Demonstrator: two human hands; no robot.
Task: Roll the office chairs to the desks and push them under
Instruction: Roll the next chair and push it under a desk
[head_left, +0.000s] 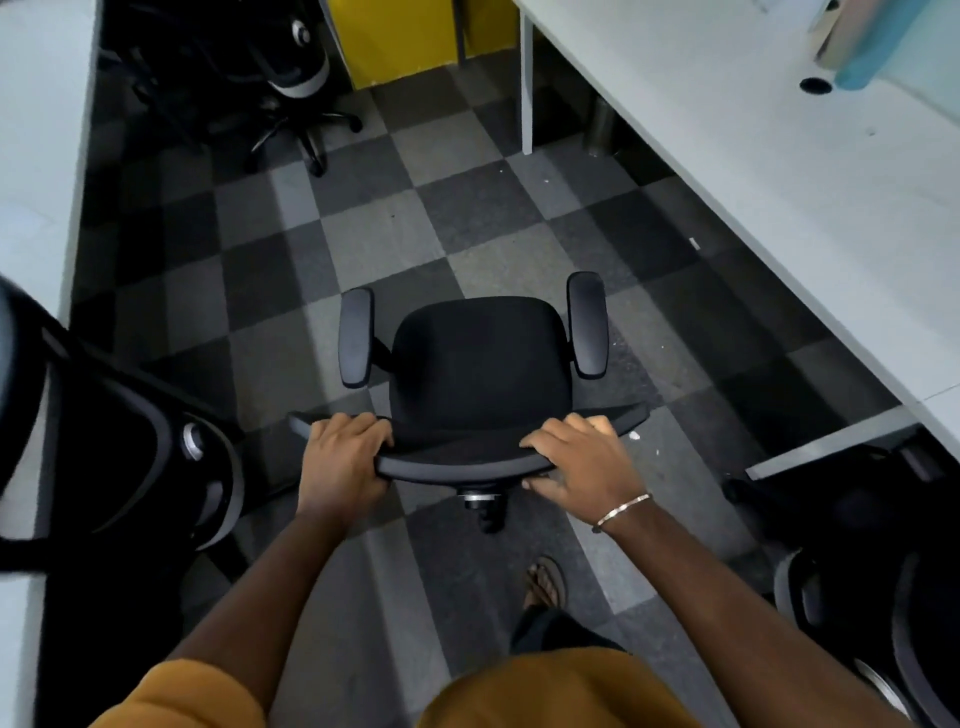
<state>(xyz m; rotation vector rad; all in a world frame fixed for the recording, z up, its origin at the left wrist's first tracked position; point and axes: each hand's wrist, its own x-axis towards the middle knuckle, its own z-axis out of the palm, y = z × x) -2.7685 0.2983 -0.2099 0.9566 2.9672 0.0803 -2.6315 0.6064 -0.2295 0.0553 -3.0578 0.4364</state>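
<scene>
A black office chair with two armrests stands in the aisle on the checkered carpet, facing away from me. My left hand grips the left end of its backrest top, fingers over the edge and thumb underneath. My right hand, with a thin bracelet at the wrist, grips the right end the same way. A white desk runs along the right side, and another white desk runs along the left.
A black chair sits tucked at the left desk close to me, another stands far left, and a third is under the right desk at lower right. A yellow panel closes the aisle's far end. My sandalled foot is behind the chair.
</scene>
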